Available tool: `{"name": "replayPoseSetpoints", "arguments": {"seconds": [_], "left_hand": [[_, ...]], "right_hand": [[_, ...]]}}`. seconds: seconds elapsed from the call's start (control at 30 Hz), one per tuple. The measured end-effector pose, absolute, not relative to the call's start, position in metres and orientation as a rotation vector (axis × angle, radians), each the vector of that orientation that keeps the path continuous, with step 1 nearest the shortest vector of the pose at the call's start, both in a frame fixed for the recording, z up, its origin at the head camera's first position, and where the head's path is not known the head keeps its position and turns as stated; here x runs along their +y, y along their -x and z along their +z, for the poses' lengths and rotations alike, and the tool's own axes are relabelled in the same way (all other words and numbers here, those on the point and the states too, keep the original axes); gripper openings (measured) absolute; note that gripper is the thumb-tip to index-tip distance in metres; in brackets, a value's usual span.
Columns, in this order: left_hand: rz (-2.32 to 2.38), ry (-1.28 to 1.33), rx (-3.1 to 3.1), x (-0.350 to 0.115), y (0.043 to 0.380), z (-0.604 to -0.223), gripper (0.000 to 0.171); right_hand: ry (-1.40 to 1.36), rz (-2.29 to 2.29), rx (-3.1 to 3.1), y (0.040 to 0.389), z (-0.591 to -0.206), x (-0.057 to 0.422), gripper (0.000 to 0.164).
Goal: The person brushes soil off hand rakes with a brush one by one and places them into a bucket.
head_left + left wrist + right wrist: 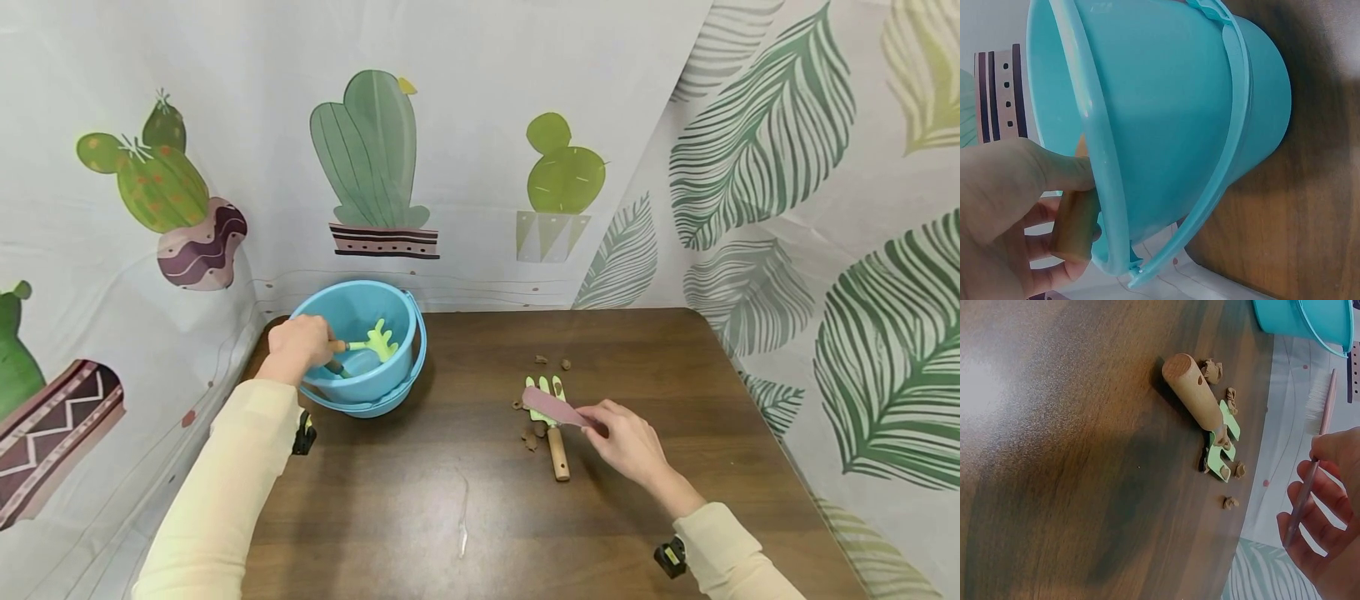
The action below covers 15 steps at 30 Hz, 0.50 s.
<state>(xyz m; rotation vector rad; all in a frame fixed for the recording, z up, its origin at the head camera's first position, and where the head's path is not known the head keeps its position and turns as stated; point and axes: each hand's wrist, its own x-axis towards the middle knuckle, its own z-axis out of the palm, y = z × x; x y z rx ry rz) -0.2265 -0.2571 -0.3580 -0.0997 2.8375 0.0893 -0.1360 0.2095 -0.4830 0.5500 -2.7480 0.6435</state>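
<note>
One pink brush with a flat back and white bristles is sitting in your right hand, above the right part of the brown wooden table. In the head view, your right thumb and fingers are pinching its near right end, while its far left end is showing over the tines of a light green fork with a round wooden handle. Small, crumpled brown clumps are lying around that fork. At the far left, your left hand is holding a light green, claw-shaped rake with a wooden handle, and the rake's head is showing inside a round blue plastic bucket.

In the left wrist view, your thumb and fingers are closing round a wooden handle just beside the bucket's rim, and a blue carrying handle is curving round the outer wall.

In the right wrist view, your fingers are gripping the brush, which is hovering apart from the fork. Clumps are lying on the tines and beside them.
</note>
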Motion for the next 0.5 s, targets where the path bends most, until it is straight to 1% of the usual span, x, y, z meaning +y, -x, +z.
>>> {"name": "replayPoseSetpoints", "arguments": {"seconds": [0.17,0.5], "left_hand": [[0.082,0.084,2.813,-0.2573,0.2279,-0.3571,0.029],[0.034,0.052,2.804,-0.2498,0.2262,-0.3540,0.029]], "right_hand": [[-0.554,0.639,-2.740,0.1359,-0.4838,0.2095,0.023],[-0.544,0.627,-2.747,0.1351,-0.4842,0.2098,0.023]]}}
